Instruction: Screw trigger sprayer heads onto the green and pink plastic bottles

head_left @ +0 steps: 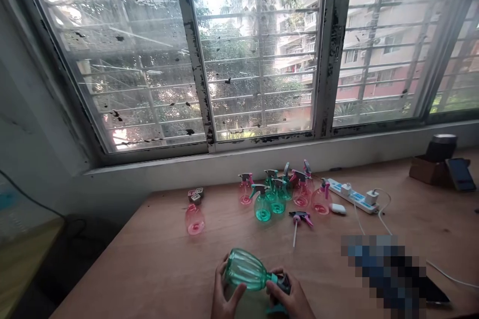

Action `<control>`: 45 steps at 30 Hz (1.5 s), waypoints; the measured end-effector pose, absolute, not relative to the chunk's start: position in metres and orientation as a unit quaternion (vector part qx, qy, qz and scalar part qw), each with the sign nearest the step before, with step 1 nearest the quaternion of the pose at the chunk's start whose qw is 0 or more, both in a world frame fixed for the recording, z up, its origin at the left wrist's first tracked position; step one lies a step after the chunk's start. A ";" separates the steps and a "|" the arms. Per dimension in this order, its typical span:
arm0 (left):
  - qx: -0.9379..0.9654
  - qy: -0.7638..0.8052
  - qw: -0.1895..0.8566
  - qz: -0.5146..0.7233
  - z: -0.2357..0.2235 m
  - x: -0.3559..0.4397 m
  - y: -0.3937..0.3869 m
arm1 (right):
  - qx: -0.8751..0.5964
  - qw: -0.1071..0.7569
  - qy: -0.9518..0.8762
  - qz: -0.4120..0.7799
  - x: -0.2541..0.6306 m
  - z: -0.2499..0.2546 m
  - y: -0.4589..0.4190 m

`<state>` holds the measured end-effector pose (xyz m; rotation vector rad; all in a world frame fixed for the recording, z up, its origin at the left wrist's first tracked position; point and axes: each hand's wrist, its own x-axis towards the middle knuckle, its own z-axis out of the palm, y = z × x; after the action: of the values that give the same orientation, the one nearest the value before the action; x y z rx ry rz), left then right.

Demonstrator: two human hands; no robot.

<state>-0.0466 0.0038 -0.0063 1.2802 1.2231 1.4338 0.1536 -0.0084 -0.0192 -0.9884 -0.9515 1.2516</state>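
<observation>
I hold a green see-through spray bottle (pixel 247 269) on its side, low over the wooden table (pixel 157 259). My left hand (pixel 223 294) is wrapped round the bottle's wide body. My right hand (pixel 290 296) grips its neck and the dark trigger head. Farther back stands a cluster of pink and green spray bottles (pixel 279 194) with trigger heads on. A loose trigger head with its white tube (pixel 299 220) lies on the wood in front of them. A pink bottle without a head (pixel 195 219) stands apart at the left.
A white power strip (pixel 354 194) with a charger and cable lies at the right. Small blocks (pixel 195 194) sit by the sill. A brown box, dark jar and phone (pixel 441 162) are far right. A blurred dark object (pixel 389 274) lies near right. Barred windows fill the back.
</observation>
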 end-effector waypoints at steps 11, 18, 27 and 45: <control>0.517 0.488 0.437 0.551 0.002 -0.046 0.002 | -0.423 0.606 -0.400 0.543 0.156 -0.022 -0.006; 0.507 0.511 0.427 0.547 0.006 -0.042 -0.002 | -0.423 0.600 -0.414 0.538 0.154 -0.022 -0.009; 0.516 0.511 0.438 0.530 0.007 -0.042 0.000 | -0.426 0.604 -0.400 0.542 0.156 -0.022 -0.006; 0.515 0.530 0.427 0.522 0.010 -0.041 0.000 | -0.426 0.603 -0.413 0.534 0.156 -0.020 -0.007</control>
<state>-0.0411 0.0000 0.0102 1.2862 1.3234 1.3040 0.1556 -0.0074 -0.0196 -0.9852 -0.9554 1.2359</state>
